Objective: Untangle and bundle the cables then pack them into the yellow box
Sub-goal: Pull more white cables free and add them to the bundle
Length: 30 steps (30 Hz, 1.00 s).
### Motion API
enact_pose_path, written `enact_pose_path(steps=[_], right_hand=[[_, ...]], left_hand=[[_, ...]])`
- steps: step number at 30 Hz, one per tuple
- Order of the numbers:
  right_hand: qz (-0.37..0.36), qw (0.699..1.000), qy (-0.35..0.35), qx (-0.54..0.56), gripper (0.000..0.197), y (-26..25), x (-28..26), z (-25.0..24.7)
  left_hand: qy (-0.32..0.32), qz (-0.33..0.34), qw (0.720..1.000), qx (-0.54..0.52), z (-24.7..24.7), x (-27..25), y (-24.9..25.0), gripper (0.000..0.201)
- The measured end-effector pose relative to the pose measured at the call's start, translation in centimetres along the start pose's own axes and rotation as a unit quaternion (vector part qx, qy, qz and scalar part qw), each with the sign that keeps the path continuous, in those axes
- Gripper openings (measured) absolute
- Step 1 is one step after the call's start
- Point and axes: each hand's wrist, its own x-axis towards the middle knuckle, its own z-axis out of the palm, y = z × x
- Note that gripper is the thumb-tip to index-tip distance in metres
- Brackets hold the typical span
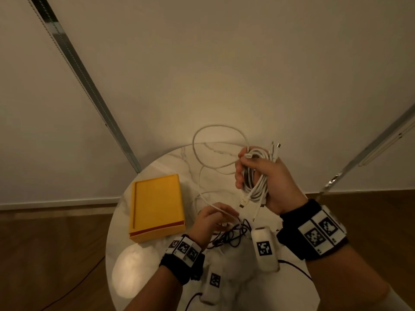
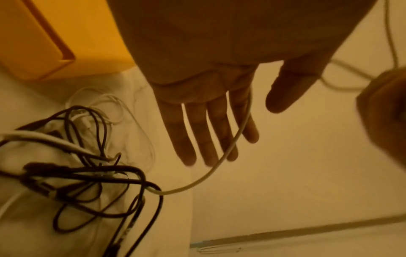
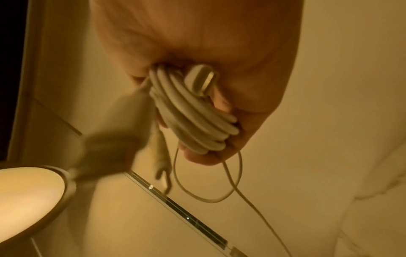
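The head camera looks steeply down on the table (image 1: pixel 139 261). Each wrist camera peers close along its palm; head and left views share the box (image 1: pixel 157 205).

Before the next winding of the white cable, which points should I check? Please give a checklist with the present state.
1. Right hand grips the white coil: ok.
2. Loose white cable lies across the straight fingers of the left hand: ok.
3. Loose white cable is free of the black cable tangle: not ok, it runs into it.
4. Yellow box is open: ok.
5. Yellow box has room: ok.
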Motion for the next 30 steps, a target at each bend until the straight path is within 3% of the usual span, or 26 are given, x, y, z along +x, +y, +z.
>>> enact_pose_path(steps=[2,4,6,9,16,24,30], right_hand=[[-0.010,0.998,0.022,-0.050,0.008,0.8,-0.4,-0.8],[-0.010,0.991,0.056,-0.119,0.010,1.8,-0.8,-1.7],[-0.001,0.979,0.098,-0.180,0.016,3.2,-1.2,-2.9],[0.018,0.967,0.139,-0.213,0.007,5.1,-2.1,-4.6],[0.022,0.962,0.174,-0.207,0.006,6.4,-3.3,-5.9],[0.012,0.964,0.180,-0.194,0.008,6.4,-3.8,-5.5],[0.023,0.963,0.176,-0.204,0.010,6.6,-4.4,-5.6]], left_hand=[[-0.009,-0.042,0.998,-0.055,-0.1,-0.9,0.1,0.023],[0.026,-0.058,0.993,-0.100,-0.5,-1.4,0.3,0.031],[0.082,-0.044,0.983,-0.160,-1.1,-1.6,0.9,0.033],[0.131,-0.012,0.958,-0.256,-2.1,-2.0,2.4,0.034],[0.133,0.064,0.901,-0.408,-3.5,-3.2,5.6,0.036],[0.119,0.061,0.936,-0.326,-1.8,-3.3,6.6,0.037],[0.172,0.056,0.968,-0.171,-1.9,-3.0,4.8,0.036]])
